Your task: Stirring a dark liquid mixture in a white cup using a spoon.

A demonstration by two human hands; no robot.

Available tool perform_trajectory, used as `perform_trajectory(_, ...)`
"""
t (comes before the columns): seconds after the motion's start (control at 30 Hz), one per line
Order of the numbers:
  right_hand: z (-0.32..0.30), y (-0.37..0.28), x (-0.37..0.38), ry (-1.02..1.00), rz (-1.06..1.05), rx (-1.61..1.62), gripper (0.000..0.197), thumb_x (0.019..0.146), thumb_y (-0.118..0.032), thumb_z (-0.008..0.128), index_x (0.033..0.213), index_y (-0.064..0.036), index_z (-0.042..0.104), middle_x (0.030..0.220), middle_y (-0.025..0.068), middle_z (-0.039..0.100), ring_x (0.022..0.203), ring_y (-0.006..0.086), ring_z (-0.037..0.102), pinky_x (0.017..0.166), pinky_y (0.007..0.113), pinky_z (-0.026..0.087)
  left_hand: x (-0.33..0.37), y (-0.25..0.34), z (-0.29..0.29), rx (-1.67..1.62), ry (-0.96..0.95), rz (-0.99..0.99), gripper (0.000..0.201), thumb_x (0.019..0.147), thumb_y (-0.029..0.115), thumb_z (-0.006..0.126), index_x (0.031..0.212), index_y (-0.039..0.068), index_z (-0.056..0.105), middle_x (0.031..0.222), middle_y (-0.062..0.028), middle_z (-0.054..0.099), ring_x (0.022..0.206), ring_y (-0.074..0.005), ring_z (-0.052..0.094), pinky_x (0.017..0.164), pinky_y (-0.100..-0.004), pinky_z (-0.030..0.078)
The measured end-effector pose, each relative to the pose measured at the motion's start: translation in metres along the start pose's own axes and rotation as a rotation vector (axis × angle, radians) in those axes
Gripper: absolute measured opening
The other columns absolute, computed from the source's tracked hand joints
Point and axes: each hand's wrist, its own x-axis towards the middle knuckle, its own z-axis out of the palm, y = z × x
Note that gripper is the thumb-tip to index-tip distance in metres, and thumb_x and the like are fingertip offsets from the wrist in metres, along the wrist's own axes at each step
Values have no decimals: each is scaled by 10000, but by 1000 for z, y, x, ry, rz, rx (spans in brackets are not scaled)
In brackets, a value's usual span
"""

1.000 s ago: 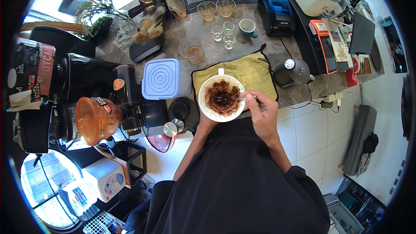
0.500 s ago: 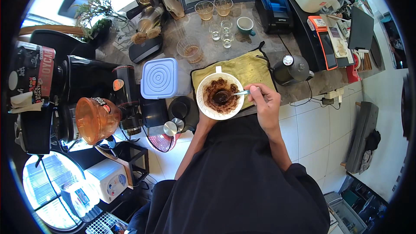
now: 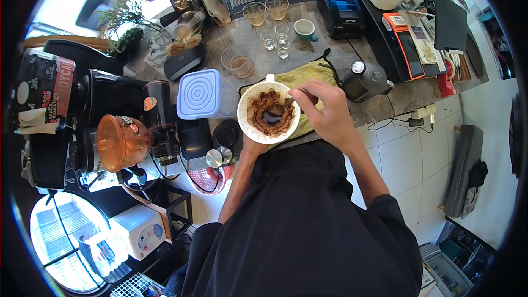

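Observation:
A white coffee dripper (image 3: 242, 122) lined with a paper filter is held up over the table's near edge. Wet brown coffee grounds (image 3: 267, 127) cling to the filter walls, with dark liquid pooled in the middle. My left hand (image 3: 254, 146) supports the dripper from below, its fingers mostly hidden under it. Pinched in my right hand (image 3: 325, 109) at the dripper's right rim is a spoon (image 3: 276, 110), whose bowl is down among the grounds. Beneath lies a yellow-green cloth (image 3: 308, 80) with a dark border.
A blue-lidded container (image 3: 198, 94) stands left of the dripper, near a coffee grinder (image 3: 124, 143) with an orange hopper. Farther back are a glass (image 3: 237, 61), several small glasses and a green cup (image 3: 305, 30). A dark kettle (image 3: 367, 81) stands at the right.
The dripper has shifted slightly left. My right hand has turned over and come closer to its rim, now covering much of the spoon handle. The spoon stands at a different angle in the grounds.

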Motion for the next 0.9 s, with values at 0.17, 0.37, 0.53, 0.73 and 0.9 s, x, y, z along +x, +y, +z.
perform_trajectory(0.17,4,-3,13,-104,36,56,191,922,-134,630,869,41,684,669,62,575,588,103,484,555,279,387,0,5,-16,451,27,172,634,751,81,813,1303,-3,513,1248,-125,621,1131,-237,605,980,-358,495)
perform_trajectory(0.37,-2,-8,29,-78,31,267,217,953,-153,576,883,14,694,617,-11,535,597,37,447,536,225,343,1,17,-29,454,-25,121,581,769,105,792,1276,-20,537,1226,-144,631,1126,-249,606,997,-370,471)
perform_trajectory(0.53,-14,-39,44,-43,-134,49,213,943,-161,587,886,13,695,608,2,526,584,48,439,524,253,342,18,34,-38,472,-134,132,556,776,56,762,1282,-15,543,1261,-149,619,1158,-252,591,1028,-372,453)
perform_trajectory(0.73,-11,-28,57,-172,-109,26,263,911,-216,624,857,33,689,584,20,473,557,84,430,528,288,341,33,83,-22,426,-67,88,500,729,154,876,1152,12,651,1112,-70,688,1006,-172,646,921,-324,519)
perform_trajectory(0.9,-16,-14,73,-226,-54,287,247,913,-189,592,853,10,725,604,-16,525,571,46,462,521,242,341,38,78,-23,295,-61,120,498,726,123,873,1160,21,650,1122,-62,685,1016,-167,647,916,-325,525)
